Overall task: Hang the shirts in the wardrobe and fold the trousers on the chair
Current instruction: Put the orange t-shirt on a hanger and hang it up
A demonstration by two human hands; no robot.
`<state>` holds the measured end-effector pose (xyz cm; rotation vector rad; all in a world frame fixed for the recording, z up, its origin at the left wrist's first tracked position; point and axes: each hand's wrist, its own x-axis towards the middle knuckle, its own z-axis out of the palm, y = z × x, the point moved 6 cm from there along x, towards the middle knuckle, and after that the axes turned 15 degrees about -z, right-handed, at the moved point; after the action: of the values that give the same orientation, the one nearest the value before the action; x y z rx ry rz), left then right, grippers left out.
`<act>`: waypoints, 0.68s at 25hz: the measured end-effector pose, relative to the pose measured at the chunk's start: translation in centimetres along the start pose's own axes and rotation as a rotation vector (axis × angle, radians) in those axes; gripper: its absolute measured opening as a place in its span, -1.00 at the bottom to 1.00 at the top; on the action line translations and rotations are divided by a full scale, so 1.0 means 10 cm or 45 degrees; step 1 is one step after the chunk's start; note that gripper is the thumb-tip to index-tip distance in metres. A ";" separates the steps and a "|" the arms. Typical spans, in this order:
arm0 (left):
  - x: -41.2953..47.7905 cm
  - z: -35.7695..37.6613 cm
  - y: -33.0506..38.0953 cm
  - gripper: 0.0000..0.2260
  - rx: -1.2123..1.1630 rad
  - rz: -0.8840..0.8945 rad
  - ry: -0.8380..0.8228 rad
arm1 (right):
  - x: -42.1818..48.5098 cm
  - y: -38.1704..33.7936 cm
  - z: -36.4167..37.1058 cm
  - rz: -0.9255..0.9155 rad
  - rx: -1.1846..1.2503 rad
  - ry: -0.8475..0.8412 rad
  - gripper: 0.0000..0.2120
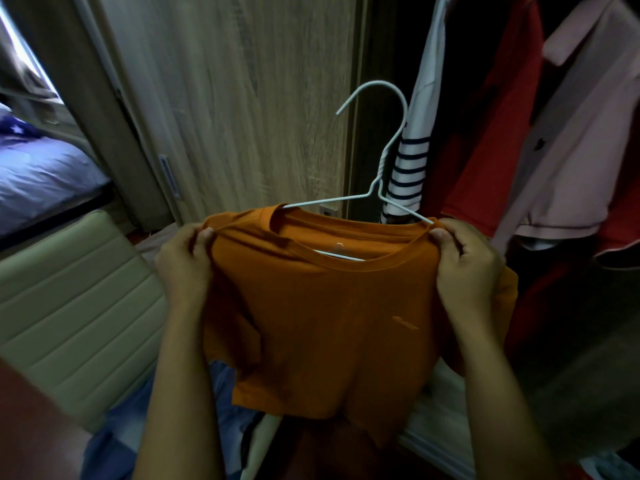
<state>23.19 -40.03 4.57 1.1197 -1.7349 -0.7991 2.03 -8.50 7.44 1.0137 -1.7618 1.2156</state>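
while on hanger [382, 168], shirt [325, 317] between grips [183, 261] [467, 258]

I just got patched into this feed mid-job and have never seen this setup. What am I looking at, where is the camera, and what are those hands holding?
There is no machine here. A person works with two bare hands, and the single picture comes from a wide-angle camera worn on the head, looking forward and down. The left hand and right hand each pinch a shoulder of an orange T-shirt, which sits on a white wire hanger. The hanger's hook is free in the air, not on a rail. To its right, in the open wardrobe, hang a striped shirt, a red garment and a pink collared shirt. At left is a pale padded chair. Blue cloth lies below the hands, too blurred to identify.
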 end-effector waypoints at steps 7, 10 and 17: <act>-0.17 0.07 0.46 -0.63 0.007 0.176 -0.096 | 0.06 -0.09 -0.03 -0.069 0.040 -0.021 -0.88; -0.28 0.20 0.71 -0.66 0.296 0.441 -0.197 | 0.10 -0.11 -0.03 -0.066 0.031 -0.011 -0.87; -0.36 0.19 0.99 -0.69 0.150 0.517 -0.210 | 0.18 -0.14 -0.15 -0.178 -0.007 -0.040 -0.86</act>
<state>18.70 -32.84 11.05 0.7513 -2.0816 -0.5536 2.81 -7.74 9.92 1.1390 -1.6872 1.1126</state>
